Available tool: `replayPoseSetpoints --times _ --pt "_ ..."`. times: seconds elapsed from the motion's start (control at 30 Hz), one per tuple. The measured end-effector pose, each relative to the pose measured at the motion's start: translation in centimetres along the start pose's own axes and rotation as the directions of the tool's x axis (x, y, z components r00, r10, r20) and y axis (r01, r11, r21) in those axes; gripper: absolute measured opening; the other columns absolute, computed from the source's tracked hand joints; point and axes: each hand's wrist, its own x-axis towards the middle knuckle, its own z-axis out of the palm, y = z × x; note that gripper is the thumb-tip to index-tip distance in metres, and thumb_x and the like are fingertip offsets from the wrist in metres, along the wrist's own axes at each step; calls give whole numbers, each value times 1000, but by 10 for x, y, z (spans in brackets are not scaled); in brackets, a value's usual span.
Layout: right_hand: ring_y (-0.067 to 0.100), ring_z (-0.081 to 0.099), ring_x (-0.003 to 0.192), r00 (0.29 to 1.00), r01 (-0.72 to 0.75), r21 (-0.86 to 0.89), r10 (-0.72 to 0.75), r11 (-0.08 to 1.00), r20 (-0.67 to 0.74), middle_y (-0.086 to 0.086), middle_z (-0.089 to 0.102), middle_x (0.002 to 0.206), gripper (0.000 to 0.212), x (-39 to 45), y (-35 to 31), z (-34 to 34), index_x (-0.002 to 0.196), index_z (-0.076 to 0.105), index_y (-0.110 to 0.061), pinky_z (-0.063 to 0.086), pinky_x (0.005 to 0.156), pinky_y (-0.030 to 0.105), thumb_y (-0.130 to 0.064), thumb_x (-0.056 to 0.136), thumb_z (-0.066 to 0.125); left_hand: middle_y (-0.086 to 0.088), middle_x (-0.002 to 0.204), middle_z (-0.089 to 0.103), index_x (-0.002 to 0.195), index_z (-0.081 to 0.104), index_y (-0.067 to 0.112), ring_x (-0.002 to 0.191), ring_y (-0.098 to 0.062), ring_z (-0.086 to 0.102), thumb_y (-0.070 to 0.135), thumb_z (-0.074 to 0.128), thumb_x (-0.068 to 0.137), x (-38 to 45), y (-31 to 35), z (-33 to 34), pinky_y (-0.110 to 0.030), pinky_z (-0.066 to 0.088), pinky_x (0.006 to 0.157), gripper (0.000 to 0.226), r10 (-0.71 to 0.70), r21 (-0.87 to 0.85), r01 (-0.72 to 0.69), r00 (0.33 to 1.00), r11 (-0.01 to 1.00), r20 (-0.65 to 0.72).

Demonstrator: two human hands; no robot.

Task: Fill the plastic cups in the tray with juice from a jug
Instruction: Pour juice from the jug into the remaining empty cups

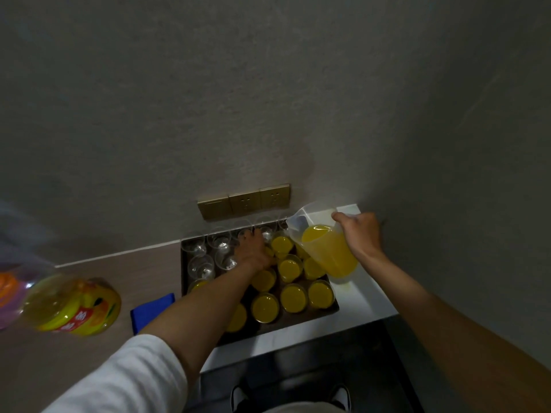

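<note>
Head view: the clear jug [325, 248] of orange juice tilts over the tray [298, 321] at its 2 o'clock corner, gripped by the right hand [359, 234]. The left hand [253, 248] curls around a cup [268, 251] mid-tray; empty cups [202, 263] stand at 10 o'clock, a juice bottle [74, 305] on the counter [89, 353] at 9 o'clock.

There is 1 view only, so no part of the scene is shared between views. The head camera sits high above the white and beige countertop [362, 305] and faces forward and steeply down toward the grey textured wall [268, 99], which fills the upper half. The wide-angle lens bends straight edges near the borders. The dark rectangular metal tray [298, 324] lies near the centre. Both forearms enter from the lower edge, and the floor shows at the bottom.
</note>
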Motion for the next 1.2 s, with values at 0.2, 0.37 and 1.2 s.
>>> replayPoseSetpoints --times 0.2,0.37,1.2 --pt "27 67 68 1000 9 -5 -9 1000 26 8 69 66 48 -7 -6 3 65 69 -3 55 70 44 -48 83 67 -12 145 44 142 44 16 134 -33 40 48 66 74 -9 -3 -13 -49 44 107 78 9 -107 -17 997 994 -76" --pt "30 68 69 998 47 10 -48 999 50 11 69 67 51 -12 -12 7 68 68 1 57 72 49 -48 82 66 -13 142 50 138 47 14 132 -34 44 44 67 83 -13 -14 -25 -50 43 107 66 11 -80 -22 989 997 -145" --pt "21 55 59 992 91 -8 -90 996 88 8 59 60 49 -28 -28 31 68 65 4 41 60 33 -40 90 68 -18 154 29 154 22 18 142 -42 31 50 84 70 -31 -55 -32 -49 34 115 109 -132 61 136 989 989 -68"
